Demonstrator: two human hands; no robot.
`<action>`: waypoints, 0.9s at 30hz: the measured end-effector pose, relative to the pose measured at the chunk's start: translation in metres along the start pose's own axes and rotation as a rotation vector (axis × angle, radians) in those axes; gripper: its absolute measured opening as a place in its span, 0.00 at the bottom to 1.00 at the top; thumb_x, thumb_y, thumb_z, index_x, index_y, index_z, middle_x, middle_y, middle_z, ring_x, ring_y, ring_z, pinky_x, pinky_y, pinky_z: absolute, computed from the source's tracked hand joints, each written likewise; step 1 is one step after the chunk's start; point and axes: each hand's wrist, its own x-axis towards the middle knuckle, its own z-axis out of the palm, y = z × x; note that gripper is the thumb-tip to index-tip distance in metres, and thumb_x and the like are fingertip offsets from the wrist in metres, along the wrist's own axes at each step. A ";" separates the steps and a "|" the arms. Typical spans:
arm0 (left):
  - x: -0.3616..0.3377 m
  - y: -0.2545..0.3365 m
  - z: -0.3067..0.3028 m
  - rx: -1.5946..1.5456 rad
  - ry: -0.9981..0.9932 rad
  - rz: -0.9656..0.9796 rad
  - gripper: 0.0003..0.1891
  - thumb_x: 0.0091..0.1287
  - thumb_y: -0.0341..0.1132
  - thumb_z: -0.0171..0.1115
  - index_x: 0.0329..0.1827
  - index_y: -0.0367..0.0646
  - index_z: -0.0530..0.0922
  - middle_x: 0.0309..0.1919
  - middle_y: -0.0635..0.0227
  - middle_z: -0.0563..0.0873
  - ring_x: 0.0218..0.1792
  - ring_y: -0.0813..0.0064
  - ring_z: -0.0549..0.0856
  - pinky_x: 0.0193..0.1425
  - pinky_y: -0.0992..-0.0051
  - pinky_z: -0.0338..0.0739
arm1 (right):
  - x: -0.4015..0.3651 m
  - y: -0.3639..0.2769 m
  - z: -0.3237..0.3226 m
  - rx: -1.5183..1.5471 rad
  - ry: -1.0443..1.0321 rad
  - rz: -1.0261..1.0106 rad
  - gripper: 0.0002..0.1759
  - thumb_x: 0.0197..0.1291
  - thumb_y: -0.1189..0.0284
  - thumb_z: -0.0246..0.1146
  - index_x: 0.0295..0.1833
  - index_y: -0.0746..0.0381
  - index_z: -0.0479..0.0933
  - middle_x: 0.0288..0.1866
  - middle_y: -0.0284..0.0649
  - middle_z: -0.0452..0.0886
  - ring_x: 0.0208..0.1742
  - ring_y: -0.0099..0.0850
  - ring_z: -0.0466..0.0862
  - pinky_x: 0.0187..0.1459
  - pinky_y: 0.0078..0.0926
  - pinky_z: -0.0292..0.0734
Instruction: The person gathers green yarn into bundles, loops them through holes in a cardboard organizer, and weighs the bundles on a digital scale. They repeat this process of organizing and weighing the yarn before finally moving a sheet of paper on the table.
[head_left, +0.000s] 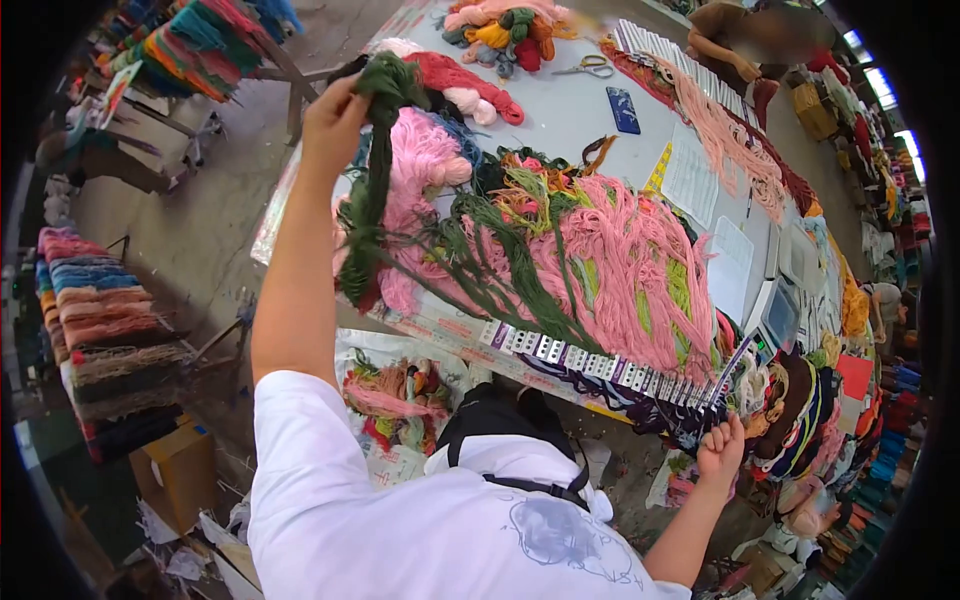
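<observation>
My left hand [334, 118], raised over the table's left side, is closed on a hank of dark green yarn [378, 165]. Strands of it trail down and right across the pink yarn [625, 270] to a row of white punched cards [600, 364] along the table's near edge. Under the hanging hank lies a bundle of light pink yarn [425, 150]. My right hand [720, 448] is closed beside the right end of the card row, close to dark yarn ends; what its fingers hold, if anything, cannot be made out.
Scissors [585, 67], a blue phone [622, 110], paper sheets [690, 175] and a small device with a screen [775, 318] lie on the table. Across it another person [720, 40] works. Racks of coloured yarn [105, 310] stand at left; a yarn-filled bag [395, 400] sits below.
</observation>
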 end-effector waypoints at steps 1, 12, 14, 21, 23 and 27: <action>0.011 0.013 -0.008 -0.065 -0.022 0.012 0.09 0.66 0.26 0.52 0.45 0.38 0.78 0.33 0.76 0.78 0.31 0.88 0.75 0.32 0.85 0.68 | 0.001 0.002 0.005 0.013 -0.004 -0.008 0.07 0.66 0.68 0.52 0.41 0.59 0.72 0.15 0.26 0.58 0.11 0.17 0.55 0.13 0.17 0.50; 0.086 0.193 -0.038 -0.837 0.172 0.251 0.11 0.67 0.33 0.50 0.48 0.40 0.74 0.41 0.63 0.80 0.41 0.68 0.80 0.47 0.69 0.76 | -0.028 -0.012 0.048 0.104 -0.318 -0.125 0.18 0.66 0.69 0.52 0.59 0.64 0.68 0.15 0.24 0.52 0.12 0.13 0.51 0.14 0.14 0.47; 0.060 0.214 -0.002 -0.828 -0.063 0.239 0.14 0.68 0.37 0.49 0.51 0.40 0.72 0.42 0.63 0.80 0.41 0.68 0.79 0.47 0.68 0.76 | -0.055 -0.020 0.076 0.068 -0.501 -0.237 0.21 0.67 0.69 0.49 0.63 0.64 0.64 0.15 0.24 0.51 0.12 0.13 0.50 0.15 0.13 0.46; -0.054 0.293 0.159 -0.932 -0.319 -0.358 0.14 0.69 0.37 0.45 0.49 0.36 0.72 0.32 0.65 0.81 0.28 0.76 0.82 0.31 0.73 0.81 | -0.115 -0.036 0.138 -0.458 -0.725 -0.587 0.18 0.62 0.76 0.54 0.58 0.63 0.71 0.19 0.24 0.65 0.16 0.11 0.58 0.18 0.10 0.50; -0.088 0.311 0.204 -0.912 -0.353 -0.429 0.14 0.69 0.36 0.46 0.50 0.37 0.73 0.32 0.66 0.81 0.29 0.76 0.82 0.32 0.75 0.81 | -0.123 -0.038 0.154 -0.568 -0.820 -0.856 0.22 0.56 0.74 0.62 0.58 0.63 0.71 0.26 0.26 0.71 0.18 0.09 0.60 0.19 0.10 0.53; -0.147 0.318 0.277 -0.914 -0.584 -0.522 0.10 0.69 0.32 0.47 0.48 0.39 0.74 0.36 0.67 0.82 0.31 0.79 0.83 0.32 0.81 0.80 | -0.125 -0.060 0.157 -0.863 -0.815 -1.018 0.28 0.49 0.78 0.65 0.59 0.58 0.70 0.40 0.29 0.75 0.20 0.09 0.60 0.23 0.08 0.57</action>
